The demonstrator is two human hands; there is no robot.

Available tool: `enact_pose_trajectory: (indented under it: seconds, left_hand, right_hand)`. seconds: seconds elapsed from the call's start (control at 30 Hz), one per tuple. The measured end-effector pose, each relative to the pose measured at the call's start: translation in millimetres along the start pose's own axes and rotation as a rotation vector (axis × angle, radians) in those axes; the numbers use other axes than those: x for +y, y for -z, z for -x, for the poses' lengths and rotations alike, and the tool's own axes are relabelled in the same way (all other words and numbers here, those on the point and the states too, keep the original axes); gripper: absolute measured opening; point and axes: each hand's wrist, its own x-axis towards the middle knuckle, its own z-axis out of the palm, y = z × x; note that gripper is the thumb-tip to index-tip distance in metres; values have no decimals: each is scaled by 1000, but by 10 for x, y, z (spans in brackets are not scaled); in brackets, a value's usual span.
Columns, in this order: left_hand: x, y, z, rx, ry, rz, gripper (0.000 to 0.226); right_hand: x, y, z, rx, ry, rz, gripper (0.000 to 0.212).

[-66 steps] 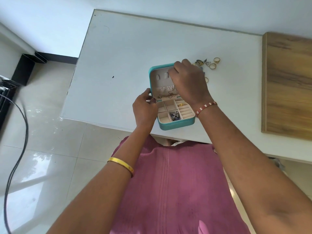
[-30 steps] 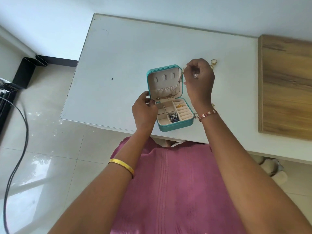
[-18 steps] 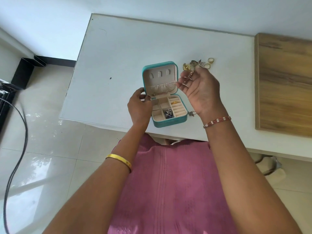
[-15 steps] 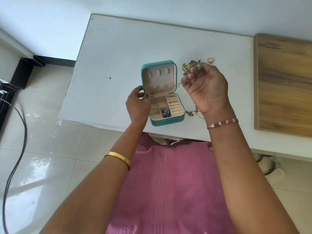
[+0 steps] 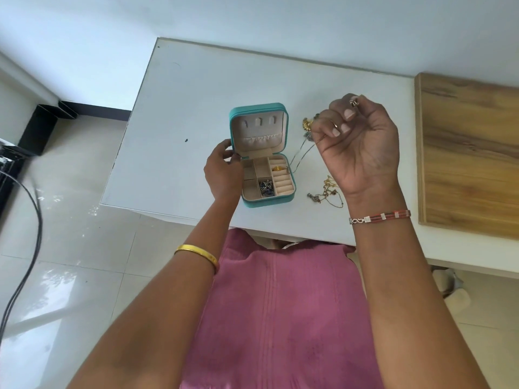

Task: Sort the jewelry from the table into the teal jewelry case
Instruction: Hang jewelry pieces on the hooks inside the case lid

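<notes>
The teal jewelry case (image 5: 235, 125) lies open on the white table (image 5: 179, 108), lid upright. A gold ring (image 5: 278, 168) sits in its ring rolls and dark blue pieces (image 5: 266, 187) fill a lower compartment. My left hand (image 5: 223, 174) grips the case's left side at the hinge. My right hand (image 5: 356, 144) is raised right of the case, palm toward me, fingers curled, pinching a thin chain (image 5: 302, 154) that hangs down toward the case's right edge. A small dark ornament (image 5: 354, 102) sits at its fingertips.
More jewelry lies on the table: gold pieces (image 5: 307, 124) behind my right hand and a tangle of chains (image 5: 325, 192) near the front edge. A wooden board (image 5: 471, 153) covers the table's right side. Black cables (image 5: 28, 234) run over the tiled floor at left.
My right hand drew back from the case lid to the right and rose, turning palm toward me with the chain in its fingers. My left hand stayed on the case.
</notes>
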Motion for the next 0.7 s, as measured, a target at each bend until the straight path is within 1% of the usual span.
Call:
enact_pose_trajectory:
  seconds: [0.2, 0.4, 0.5, 0.6, 0.7]
  left_hand:
    - [57, 77, -149, -17, -30, -11, 36]
    - [43, 156, -118, -100, -44, -43, 40]
    - [52, 235, 5, -84, 29, -16, 44]
    - [35, 279, 232, -5, 124, 90, 45]
    - [62, 245, 501, -8, 169, 165, 44]
  right_hand:
    - [25, -178, -2, -42, -1, 4, 14]
    - [66, -129, 25, 14, -7, 31, 14]
    - [60, -92, 68, 30, -9, 57, 14]
    - [41, -76, 135, 36, -16, 86, 11]
    - [23, -73, 211, 42, -31, 131, 9]
